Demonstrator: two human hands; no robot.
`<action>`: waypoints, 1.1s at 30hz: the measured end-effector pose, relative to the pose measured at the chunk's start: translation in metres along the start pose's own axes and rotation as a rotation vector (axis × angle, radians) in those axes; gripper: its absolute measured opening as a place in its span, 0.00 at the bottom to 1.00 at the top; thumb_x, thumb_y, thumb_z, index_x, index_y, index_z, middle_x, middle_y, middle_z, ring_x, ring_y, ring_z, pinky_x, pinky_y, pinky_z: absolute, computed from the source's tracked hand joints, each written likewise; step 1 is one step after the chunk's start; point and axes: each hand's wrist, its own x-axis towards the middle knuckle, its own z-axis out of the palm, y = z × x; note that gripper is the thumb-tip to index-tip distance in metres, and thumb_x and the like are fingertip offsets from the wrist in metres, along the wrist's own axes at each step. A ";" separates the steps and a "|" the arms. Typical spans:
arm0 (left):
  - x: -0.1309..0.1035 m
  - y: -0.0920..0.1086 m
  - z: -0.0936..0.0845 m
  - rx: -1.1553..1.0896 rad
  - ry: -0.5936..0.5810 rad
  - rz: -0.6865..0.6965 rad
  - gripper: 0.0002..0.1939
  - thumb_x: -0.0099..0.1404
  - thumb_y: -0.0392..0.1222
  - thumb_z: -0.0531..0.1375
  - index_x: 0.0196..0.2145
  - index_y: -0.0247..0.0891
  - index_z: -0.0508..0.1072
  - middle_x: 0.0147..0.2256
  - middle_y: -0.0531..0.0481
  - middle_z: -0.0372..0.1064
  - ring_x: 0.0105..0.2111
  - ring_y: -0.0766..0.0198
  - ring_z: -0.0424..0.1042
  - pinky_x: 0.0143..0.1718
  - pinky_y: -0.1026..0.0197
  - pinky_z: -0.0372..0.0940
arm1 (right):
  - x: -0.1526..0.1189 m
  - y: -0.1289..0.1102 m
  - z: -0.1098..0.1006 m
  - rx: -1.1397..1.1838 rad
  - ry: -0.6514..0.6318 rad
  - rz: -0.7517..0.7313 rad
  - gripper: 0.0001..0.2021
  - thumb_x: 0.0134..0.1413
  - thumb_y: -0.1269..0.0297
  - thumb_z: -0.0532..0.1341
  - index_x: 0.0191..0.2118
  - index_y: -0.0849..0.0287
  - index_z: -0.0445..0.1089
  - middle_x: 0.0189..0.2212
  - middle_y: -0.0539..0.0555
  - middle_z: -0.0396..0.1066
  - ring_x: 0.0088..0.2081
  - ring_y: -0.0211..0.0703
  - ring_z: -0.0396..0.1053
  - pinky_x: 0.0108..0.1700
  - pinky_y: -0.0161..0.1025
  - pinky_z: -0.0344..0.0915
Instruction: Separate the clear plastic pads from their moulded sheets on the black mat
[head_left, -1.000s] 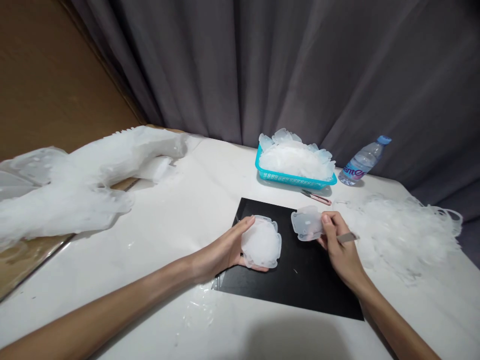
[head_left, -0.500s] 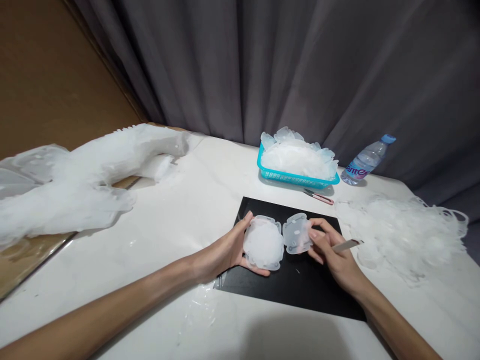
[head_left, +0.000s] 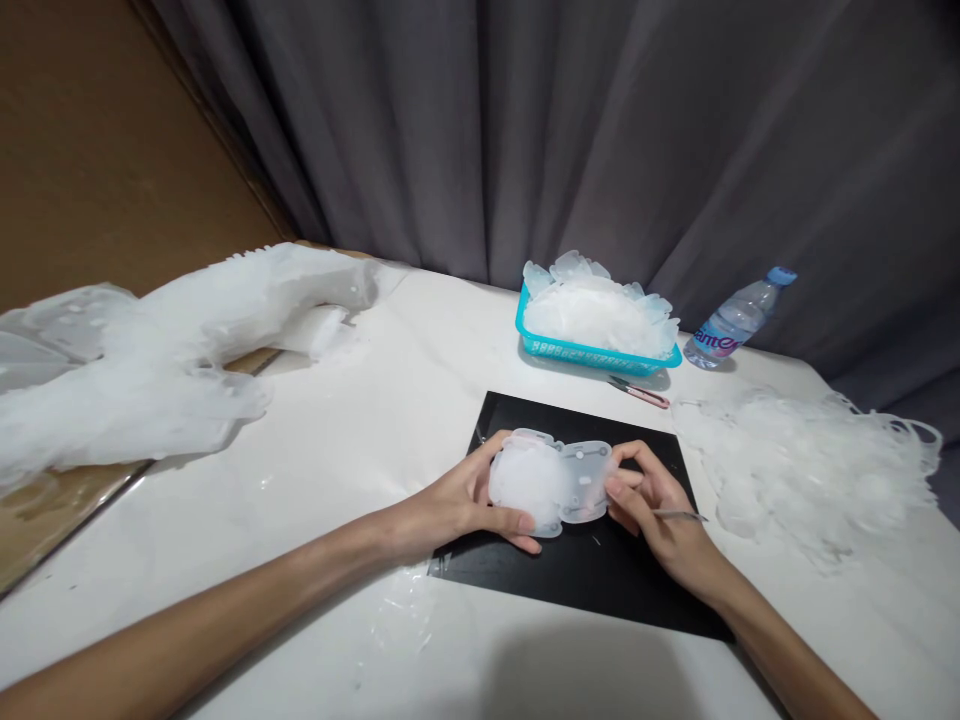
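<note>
My left hand [head_left: 463,502] is closed around a stack of frosted translucent plastic pieces [head_left: 523,488] with scalloped edges, its thumb across the lower front. My right hand [head_left: 664,520] pinches the edge of a single matching plastic piece [head_left: 586,484], which has small holes and slots. This piece touches or overlaps the right side of the stack; I cannot tell which. A slim metallic tool [head_left: 684,515] is tucked in the right hand and sticks out to the right; its kind is unclear. Both hands are above a black mat [head_left: 615,590].
Beyond the mat stands a turquoise basket [head_left: 600,357] heaped with similar pieces. Pink-handled thread snips [head_left: 645,394] lie before it, with a water bottle [head_left: 731,325] beside it. Tangled plastic offcuts [head_left: 817,470] lie right; a large heap of plastic pieces [head_left: 180,340] lies left.
The single piece has moved left and turned, closing the gap to the stack. My left thumb has come down over the stack's front. The slim tool has rotated in my right hand.
</note>
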 end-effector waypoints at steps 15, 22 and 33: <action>0.001 0.000 -0.002 0.008 0.007 -0.002 0.33 0.62 0.33 0.71 0.60 0.46 0.63 0.55 0.44 0.67 0.52 0.52 0.72 0.49 0.45 0.77 | 0.002 -0.011 0.002 -0.203 0.016 -0.010 0.13 0.69 0.52 0.60 0.42 0.56 0.74 0.30 0.50 0.75 0.32 0.39 0.69 0.35 0.34 0.63; 0.001 -0.002 -0.002 0.013 0.025 0.013 0.31 0.63 0.35 0.71 0.60 0.45 0.64 0.50 0.45 0.69 0.48 0.55 0.74 0.48 0.47 0.78 | 0.001 -0.010 0.002 -0.243 0.142 -0.125 0.11 0.68 0.56 0.61 0.47 0.56 0.76 0.31 0.51 0.79 0.32 0.39 0.75 0.36 0.32 0.69; 0.000 -0.002 -0.001 -0.010 0.042 -0.018 0.32 0.63 0.36 0.71 0.60 0.44 0.63 0.50 0.45 0.70 0.49 0.53 0.75 0.50 0.44 0.76 | -0.004 0.006 0.007 -0.621 0.487 -0.521 0.06 0.66 0.68 0.63 0.46 0.57 0.75 0.31 0.51 0.78 0.26 0.37 0.72 0.27 0.32 0.69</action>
